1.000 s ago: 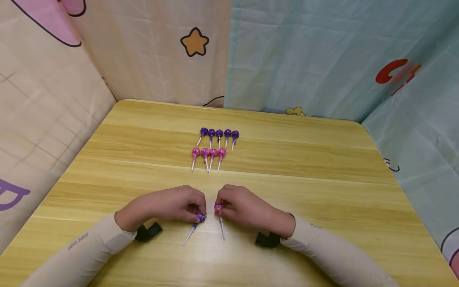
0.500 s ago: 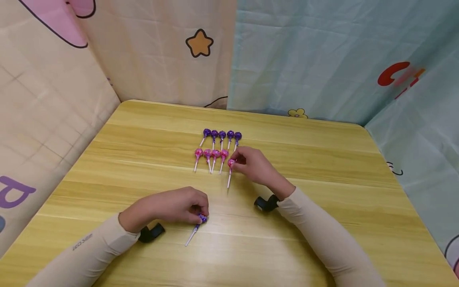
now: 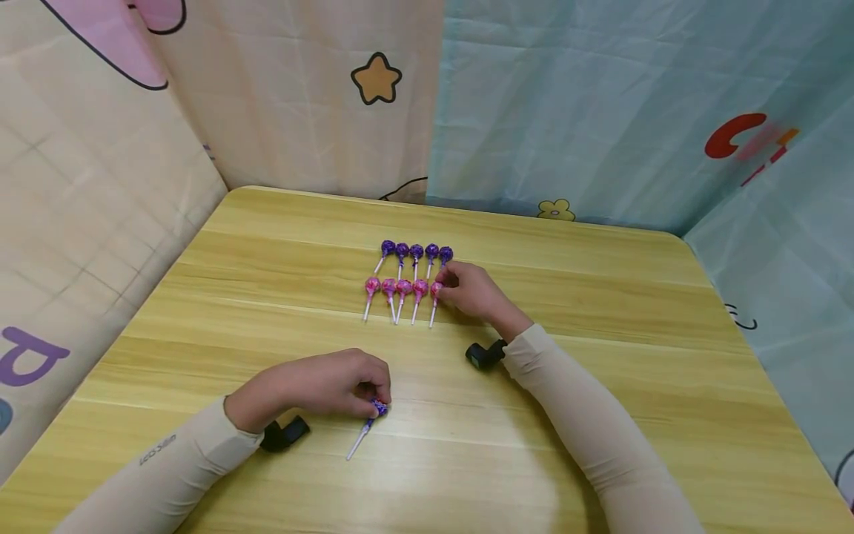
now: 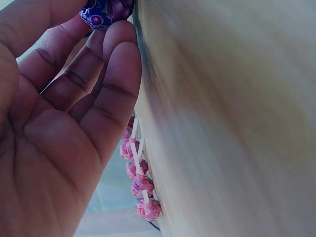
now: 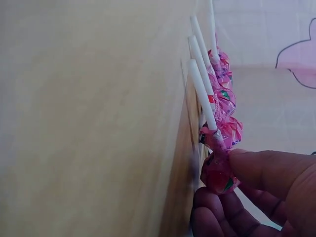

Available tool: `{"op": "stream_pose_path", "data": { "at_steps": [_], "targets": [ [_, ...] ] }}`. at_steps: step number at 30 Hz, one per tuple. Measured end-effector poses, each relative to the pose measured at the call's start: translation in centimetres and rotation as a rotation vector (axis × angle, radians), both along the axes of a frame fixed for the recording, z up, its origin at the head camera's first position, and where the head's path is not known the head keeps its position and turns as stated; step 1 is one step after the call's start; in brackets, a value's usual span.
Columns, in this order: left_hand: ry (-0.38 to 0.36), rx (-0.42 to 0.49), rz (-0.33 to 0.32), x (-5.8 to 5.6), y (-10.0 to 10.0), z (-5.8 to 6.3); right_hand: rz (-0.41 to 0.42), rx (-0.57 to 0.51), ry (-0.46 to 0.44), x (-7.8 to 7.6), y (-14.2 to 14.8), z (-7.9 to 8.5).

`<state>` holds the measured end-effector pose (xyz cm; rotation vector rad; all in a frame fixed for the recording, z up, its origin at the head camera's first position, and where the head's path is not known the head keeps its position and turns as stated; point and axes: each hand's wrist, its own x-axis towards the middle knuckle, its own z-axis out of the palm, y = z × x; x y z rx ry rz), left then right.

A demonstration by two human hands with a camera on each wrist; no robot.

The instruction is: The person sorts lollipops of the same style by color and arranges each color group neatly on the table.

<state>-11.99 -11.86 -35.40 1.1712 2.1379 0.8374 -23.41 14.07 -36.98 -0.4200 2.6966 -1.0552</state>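
My right hand [image 3: 475, 291] pinches a pink lollipop [image 3: 437, 291] by its wrapped head, at the right end of a row of pink lollipops [image 3: 404, 288]. In the right wrist view the thumb and fingers hold the pink wrapper [image 5: 217, 173], its white stick pointing away from the hand. Nearer the front, my left hand [image 3: 333, 382] pinches a purple lollipop [image 3: 379, 407] by the head, its stick slanting down to the left. The left wrist view shows only part of that purple wrapper [image 4: 106, 12] at the fingertips.
Behind the pink row lies a row of several purple lollipops [image 3: 416, 252], sticks toward the front. All rest on a wood-grain table [image 3: 574, 311]. Printed curtains [image 3: 567, 104] stand along its back and sides. Black wrist cameras [image 3: 485, 356] sit under both wrists.
My right hand has carried the pink lollipop from beside the left hand up to the right end of the pink row. The left hand keeps its hold on the purple lollipop.
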Motion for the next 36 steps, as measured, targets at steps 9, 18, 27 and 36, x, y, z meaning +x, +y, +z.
{"op": "stream_pose_path", "data": {
  "at_steps": [9,18,27,36],
  "targets": [
    [-0.019,-0.023,0.018,0.0,0.2,0.2,-0.017,0.01,-0.033,-0.2,-0.2,-0.1],
    [0.041,-0.02,-0.016,-0.1,0.1,0.2,-0.01,-0.037,-0.048,-0.3,-0.1,-0.3],
    [0.036,-0.023,-0.015,-0.3,0.0,0.2,-0.004,-0.067,-0.045,-0.1,0.3,-0.1],
    [0.074,-0.008,-0.011,-0.8,0.2,0.2,-0.029,-0.125,-0.049,0.5,1.6,0.1]
  ]
}}
